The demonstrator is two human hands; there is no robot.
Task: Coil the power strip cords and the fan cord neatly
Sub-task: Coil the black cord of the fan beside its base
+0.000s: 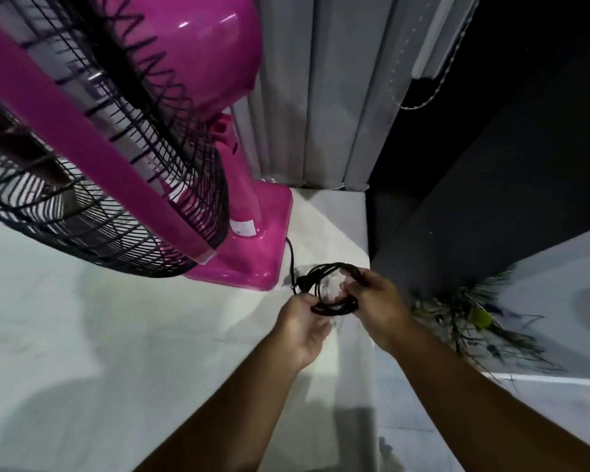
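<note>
A magenta standing fan [198,63] with a black wire cage fills the upper left; its square base [252,253] rests on the pale floor. A black fan cord [289,253] leaves the base's right edge and runs into a small coil of several loops [324,287] held just right of the base. My left hand [304,327] grips the coil's lower left side. My right hand [377,304] grips its right side, with fingers through the loops. No power strip is in view.
White corrugated panels [321,97] stand behind the fan. A dark wall [491,165] rises at the right, with a beaded cord [436,86] hanging near the top. A green spiky plant [474,318] lies on the floor by my right wrist.
</note>
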